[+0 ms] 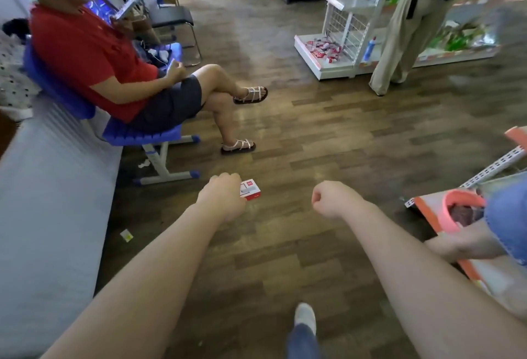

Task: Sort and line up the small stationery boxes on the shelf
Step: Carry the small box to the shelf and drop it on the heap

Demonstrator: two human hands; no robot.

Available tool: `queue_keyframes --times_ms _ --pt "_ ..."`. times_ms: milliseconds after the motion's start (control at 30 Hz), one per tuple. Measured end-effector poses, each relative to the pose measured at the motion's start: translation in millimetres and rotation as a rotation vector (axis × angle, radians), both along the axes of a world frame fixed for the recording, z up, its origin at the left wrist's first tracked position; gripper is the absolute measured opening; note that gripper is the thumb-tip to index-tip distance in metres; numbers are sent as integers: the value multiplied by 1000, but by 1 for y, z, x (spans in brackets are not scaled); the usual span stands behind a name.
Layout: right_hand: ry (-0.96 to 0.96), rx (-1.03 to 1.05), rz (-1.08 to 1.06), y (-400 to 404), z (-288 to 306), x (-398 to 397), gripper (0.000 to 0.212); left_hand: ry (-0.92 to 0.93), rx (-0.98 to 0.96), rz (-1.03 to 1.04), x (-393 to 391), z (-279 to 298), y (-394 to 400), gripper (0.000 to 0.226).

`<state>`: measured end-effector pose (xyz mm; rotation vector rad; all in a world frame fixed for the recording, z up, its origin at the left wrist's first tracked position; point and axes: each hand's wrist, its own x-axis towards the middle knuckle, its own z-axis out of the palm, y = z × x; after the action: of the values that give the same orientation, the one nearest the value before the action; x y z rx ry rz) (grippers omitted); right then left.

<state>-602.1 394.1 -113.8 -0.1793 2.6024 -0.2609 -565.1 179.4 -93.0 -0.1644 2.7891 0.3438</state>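
Note:
My left hand (224,197) reaches out over the wooden floor and grips a small red and white stationery box (251,189) at its left end. My right hand (330,198) hangs to the right of it, fingers curled into a fist with nothing in it. A white shelf unit (336,2) stands far off at the upper right, with several small red and white packets (323,48) heaped on its bottom tier. The edge of another shelf (493,169) with an orange trim shows at the right border.
A person in a red top sits on a blue chair (142,133) at the left, legs crossed into the floor space. Another person (405,25) stands by the far shelf. A pink-rimmed item (456,210) and a forearm lie at the right. My foot (305,316) is below.

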Motion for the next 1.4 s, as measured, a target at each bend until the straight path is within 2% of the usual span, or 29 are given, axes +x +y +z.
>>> queue_keyframes --times_ms 300,667,933,1400 --pt "-8 17 -44 86 -8 -127 19 -48 -12 -42 -133 -13 77 39" --pt "-11 29 -90 160 -6 -265 17 -19 -32 -70 -283 -12 144 36" --pt "-18 13 -101 173 -22 -370 21 -27 -11 -118 -395 -27 163 35" --pt "-8 -30 -178 178 -15 -606 18 -12 -6 -162 -649 -23 168 38"
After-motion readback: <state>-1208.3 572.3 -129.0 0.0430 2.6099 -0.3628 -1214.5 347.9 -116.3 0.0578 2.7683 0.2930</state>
